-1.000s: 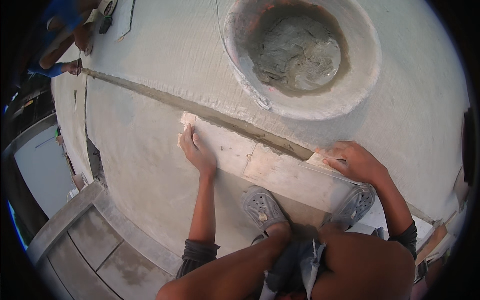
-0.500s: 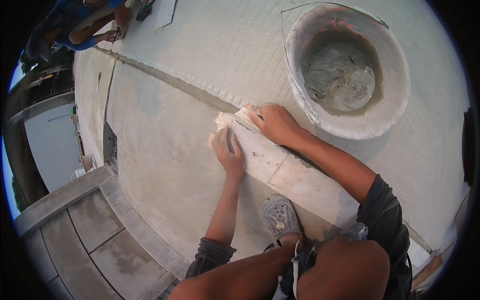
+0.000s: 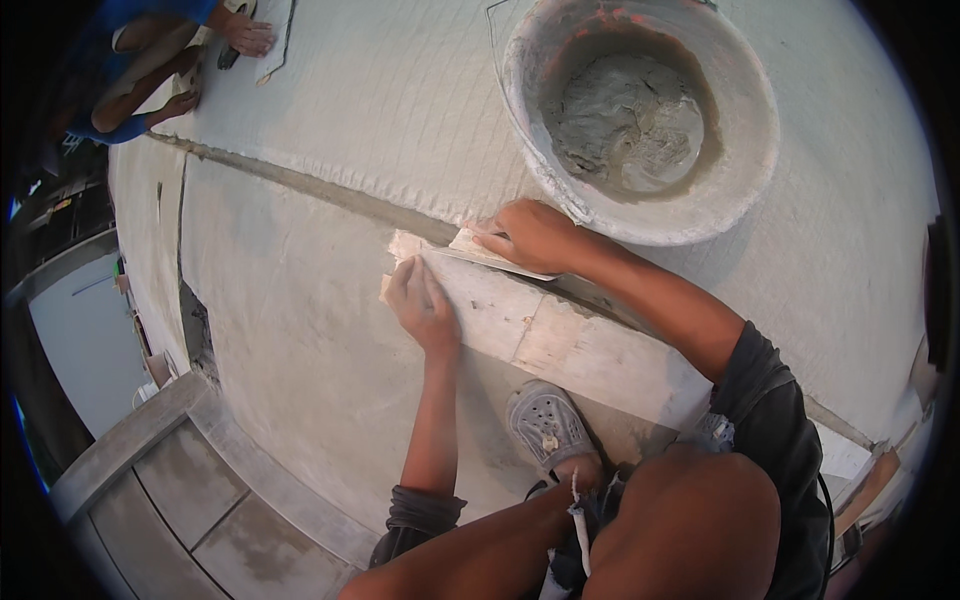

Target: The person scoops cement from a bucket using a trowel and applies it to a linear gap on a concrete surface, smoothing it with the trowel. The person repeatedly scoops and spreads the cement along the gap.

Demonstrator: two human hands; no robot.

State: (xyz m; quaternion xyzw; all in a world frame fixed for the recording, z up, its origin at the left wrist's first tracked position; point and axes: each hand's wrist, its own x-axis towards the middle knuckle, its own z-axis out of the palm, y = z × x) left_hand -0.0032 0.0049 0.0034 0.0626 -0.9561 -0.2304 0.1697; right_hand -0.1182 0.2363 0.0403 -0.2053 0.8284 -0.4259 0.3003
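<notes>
Right hand [image 3: 535,238] moved left | fingers [image 3: 492,242] curled round flat tool [image 3: 508,266] | left fingers [image 3: 403,284] slightly spread on board [image 3: 575,345]

Your right hand [image 3: 528,236] hides part of your trowel [image 3: 522,269]; your forearm [image 3: 650,285] covers some groove [image 3: 350,200]; the top edge crops the bucket [image 3: 748,120].

The board [image 3: 590,350] is coloured off-white with a pinkish tinge, flecked with small dark specks and crossed by a thin seam, and the flat tool [image 3: 490,258] is toned cream. The whitish-grey bucket [image 3: 745,165] is streaked orange-red inside around dull grey mortar [image 3: 630,125], and the pale grey floor [image 3: 360,90] is patterned with faint lines and cut by a darker groove [image 3: 310,187]. The grey shoe [image 3: 535,412] is dotted with holes, the lower-left slabs [image 3: 260,545] are blotched darker grey, and the sleeve [image 3: 770,400] is coloured charcoal.
</notes>
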